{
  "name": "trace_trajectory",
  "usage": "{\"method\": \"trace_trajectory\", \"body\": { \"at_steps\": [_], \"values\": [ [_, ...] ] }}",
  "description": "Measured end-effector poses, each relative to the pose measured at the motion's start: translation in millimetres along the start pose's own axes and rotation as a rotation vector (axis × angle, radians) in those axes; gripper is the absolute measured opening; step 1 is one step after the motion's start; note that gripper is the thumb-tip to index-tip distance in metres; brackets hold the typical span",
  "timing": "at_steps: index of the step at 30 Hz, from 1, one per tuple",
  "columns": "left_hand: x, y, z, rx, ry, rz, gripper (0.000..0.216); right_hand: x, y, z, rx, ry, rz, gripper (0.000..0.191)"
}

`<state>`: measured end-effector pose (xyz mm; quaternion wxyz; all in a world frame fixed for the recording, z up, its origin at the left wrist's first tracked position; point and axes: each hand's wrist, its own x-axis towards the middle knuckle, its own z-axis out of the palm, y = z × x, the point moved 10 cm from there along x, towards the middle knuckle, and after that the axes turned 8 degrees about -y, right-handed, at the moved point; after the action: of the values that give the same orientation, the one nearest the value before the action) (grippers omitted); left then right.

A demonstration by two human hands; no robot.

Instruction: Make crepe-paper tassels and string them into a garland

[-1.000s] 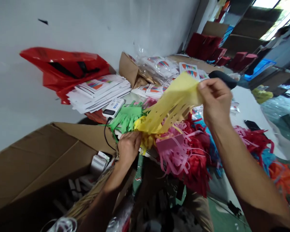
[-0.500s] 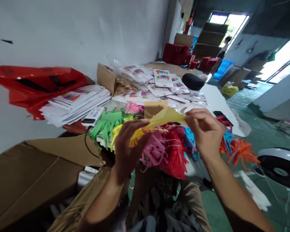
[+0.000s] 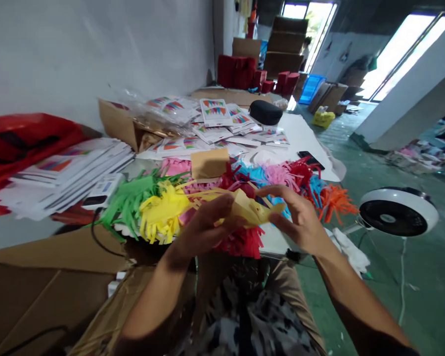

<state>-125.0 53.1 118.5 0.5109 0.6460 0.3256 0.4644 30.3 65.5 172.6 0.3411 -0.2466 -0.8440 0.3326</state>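
My left hand (image 3: 203, 230) curled tight, pinching one end of folded yellow tissue-paper sheet (image 3: 250, 208). My right hand (image 3: 300, 222) half closed, thumb and fingers gripping other end. Sheet just in front of multicoloured fringed-paper heap (image 3: 159, 212), touching its near edge.
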Motion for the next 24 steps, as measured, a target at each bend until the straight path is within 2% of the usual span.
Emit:
{"method": "trace_trajectory", "body": {
  "at_steps": [3,6,8,9,11,14,16,19,22,24],
  "values": [
    [7,2,34,0.009,-0.304,-0.083,0.026,1,-3,8,0.08,-0.247,0.015,0.048],
    [15,15,45,0.032,-0.382,-0.066,0.022,-4,8,18,0.151,-0.417,0.06,0.044],
    [20,14,44,-0.002,-0.388,-0.15,0.023,-12,21,15,0.226,-0.425,0.115,0.036],
    [20,9,48,-0.027,-0.429,-0.223,0.024,-17,28,11,0.27,-0.41,0.147,0.032],
    [15,-3,58,-0.092,-0.556,-0.373,0.027,-30,35,-1,0.318,-0.36,0.198,0.029],
    [3,-24,73,-0.173,-0.755,-0.55,0.032,-48,36,-26,0.26,-0.264,0.282,0.033],
    [6,-39,67,-0.166,-0.746,-0.575,0.029,-60,37,-39,0.21,-0.219,0.356,0.031],
    [24,-57,37,-0.036,-0.634,-0.516,0.023,-79,55,-47,0.157,-0.154,0.446,0.026],
    [39,-65,9,0.32,-0.562,-0.405,0.028,-102,95,-41,0.104,-0.086,0.509,0.028],
    [48,-53,-3,0.676,-0.392,-0.233,0.038,-117,127,-33,0.072,-0.03,0.553,0.029]
  ]
}}
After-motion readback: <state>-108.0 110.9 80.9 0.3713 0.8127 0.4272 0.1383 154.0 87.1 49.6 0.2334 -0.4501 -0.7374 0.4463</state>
